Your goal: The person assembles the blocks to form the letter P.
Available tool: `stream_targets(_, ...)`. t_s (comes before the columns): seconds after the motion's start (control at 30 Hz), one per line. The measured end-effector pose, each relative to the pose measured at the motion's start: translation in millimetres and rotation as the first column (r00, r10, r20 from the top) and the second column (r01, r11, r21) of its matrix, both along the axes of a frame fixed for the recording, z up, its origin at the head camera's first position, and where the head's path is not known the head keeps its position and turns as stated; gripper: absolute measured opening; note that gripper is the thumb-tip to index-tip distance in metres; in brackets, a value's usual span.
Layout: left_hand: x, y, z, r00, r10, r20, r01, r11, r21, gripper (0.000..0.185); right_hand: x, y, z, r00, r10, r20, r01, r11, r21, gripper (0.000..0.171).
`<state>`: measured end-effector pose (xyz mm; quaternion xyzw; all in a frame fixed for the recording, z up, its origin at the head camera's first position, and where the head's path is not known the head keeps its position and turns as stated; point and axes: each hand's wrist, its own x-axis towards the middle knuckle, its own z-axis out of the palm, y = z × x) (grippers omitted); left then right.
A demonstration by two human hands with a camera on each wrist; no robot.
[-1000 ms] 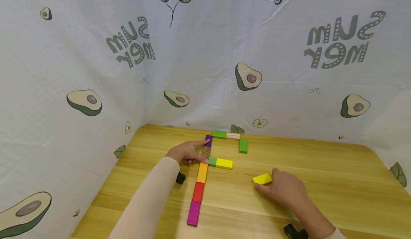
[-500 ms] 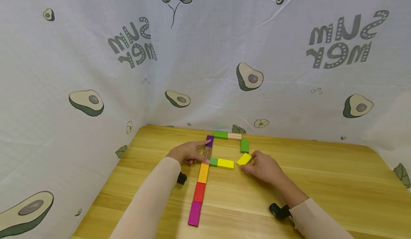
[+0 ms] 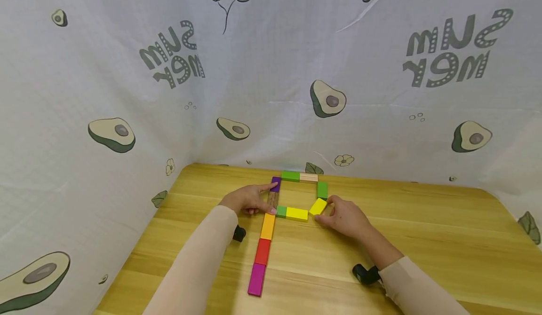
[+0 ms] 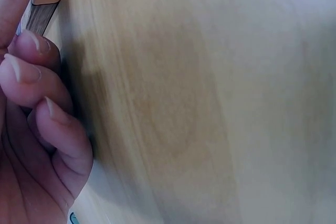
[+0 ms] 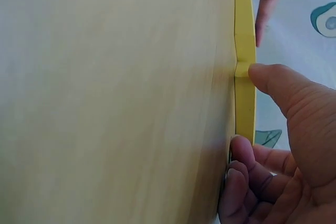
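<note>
Coloured blocks lie flat on the wooden table (image 3: 423, 240). A column runs purple (image 3: 275, 184), brown (image 3: 273, 198), orange (image 3: 267, 225), red (image 3: 262, 251), magenta (image 3: 256, 279). A green (image 3: 290, 176), a pale wood (image 3: 308, 177) and a second green block (image 3: 322, 190) form the top and right side. A small green block (image 3: 281, 211) and a yellow one (image 3: 297, 214) branch right. My right hand (image 3: 323, 213) pinches a tilted yellow block (image 3: 318, 207) (image 5: 244, 103) at that row's end. My left hand (image 3: 264, 200) rests against the brown block (image 4: 39, 17), index finger on the purple one.
Avocado-print cloth (image 3: 127, 117) walls in the table at the back and left. Black wrist cameras sit under my left forearm (image 3: 238, 233) and right forearm (image 3: 364, 273). Bare wood stretches to the right of the blocks.
My right hand has carried the yellow block from the table's middle up and left to the end of the yellow row, below the green block. The left hand has stayed put.
</note>
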<state>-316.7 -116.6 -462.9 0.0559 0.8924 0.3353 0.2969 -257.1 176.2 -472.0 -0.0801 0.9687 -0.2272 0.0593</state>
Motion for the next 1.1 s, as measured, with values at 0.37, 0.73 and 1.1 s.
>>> stream_targets(0.37,0.8,2.3,1.0,1.000,0.000,0.002,0.000,1.000,0.001,0.096,2.3,1.1,-0.1,1.000,-0.002,0.013,0.002,1.000,0.017,0.076)
stream_targets(0.73,-0.3,2.3,-1.9,0.999,-0.040,-0.017,0.040,0.999,-0.014,0.095,4.8,4.7,-0.8,0.999,-0.038,0.026,0.039,0.999,-0.026,0.083)
stream_targets(1.1,-0.3,-5.5,-6.1,0.999,-0.031,0.009,0.030,0.996,0.079,0.098,5.7,6.7,-4.2,1.000,-0.020,0.009,0.021,0.997,-0.080,0.074)
